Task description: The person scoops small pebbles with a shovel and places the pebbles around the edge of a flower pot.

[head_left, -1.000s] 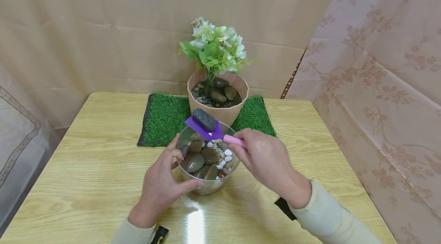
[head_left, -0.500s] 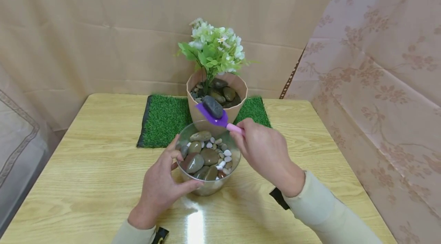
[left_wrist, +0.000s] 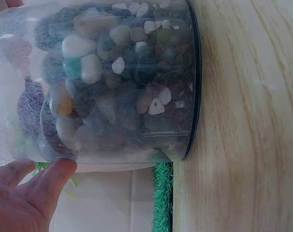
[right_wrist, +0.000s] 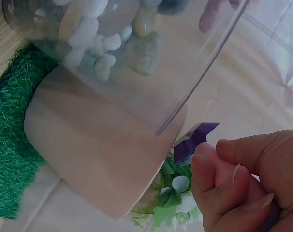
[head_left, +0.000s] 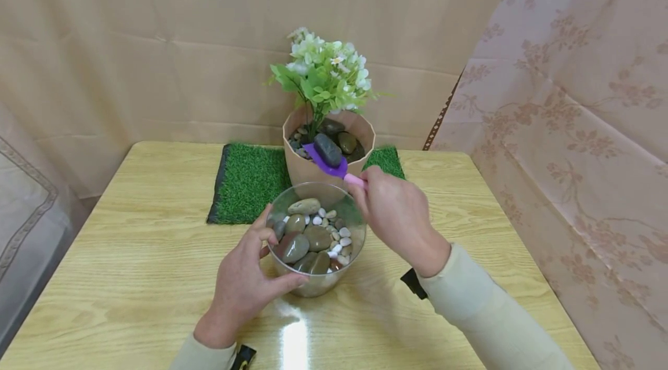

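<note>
You seemed mid-transfer: your right hand (head_left: 398, 216) gripped the purple trowel (head_left: 336, 171), its dark stone (head_left: 327, 150) by the planter's (head_left: 301, 171) near rim; your left hand (head_left: 242, 277) clasped the clear bowl (head_left: 326, 285). Gentle tipping seemed needed.

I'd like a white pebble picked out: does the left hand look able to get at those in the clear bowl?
Probably yes: the clear bowl is open-topped and the topmost white pebbles lie uncovered, though the left hand grips the bowl's side and would likely let go first.
</note>
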The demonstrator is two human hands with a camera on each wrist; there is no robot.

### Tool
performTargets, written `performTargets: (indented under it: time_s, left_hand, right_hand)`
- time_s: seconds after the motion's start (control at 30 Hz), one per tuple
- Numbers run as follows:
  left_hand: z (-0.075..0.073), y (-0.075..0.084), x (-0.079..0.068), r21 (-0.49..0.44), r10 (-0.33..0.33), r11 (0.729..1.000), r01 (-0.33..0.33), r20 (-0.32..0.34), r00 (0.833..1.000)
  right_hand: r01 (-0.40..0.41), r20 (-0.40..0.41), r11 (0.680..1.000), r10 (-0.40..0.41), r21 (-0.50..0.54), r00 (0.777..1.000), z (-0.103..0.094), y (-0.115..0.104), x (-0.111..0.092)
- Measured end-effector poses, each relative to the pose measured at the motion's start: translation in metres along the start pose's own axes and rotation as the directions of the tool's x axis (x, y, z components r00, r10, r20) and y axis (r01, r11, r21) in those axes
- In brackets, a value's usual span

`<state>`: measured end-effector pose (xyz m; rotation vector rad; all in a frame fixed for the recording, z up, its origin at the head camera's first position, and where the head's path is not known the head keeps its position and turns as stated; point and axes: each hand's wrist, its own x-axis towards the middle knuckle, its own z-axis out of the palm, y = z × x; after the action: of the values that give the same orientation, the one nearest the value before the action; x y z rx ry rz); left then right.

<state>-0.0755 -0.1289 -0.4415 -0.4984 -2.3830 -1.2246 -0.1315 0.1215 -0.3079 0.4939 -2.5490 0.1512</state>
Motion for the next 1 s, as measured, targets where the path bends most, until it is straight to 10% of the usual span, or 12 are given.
performTargets:
  time_s: [1.0]
  left_hand:
    - [0.0,-0.002,-0.001,0.016,0.025,1.0,-0.025,-0.015,1.0]
  right_hand:
    - [-0.181,0.143,0.983,0.176,0.023,0.974,0.017,0.019,0.025]
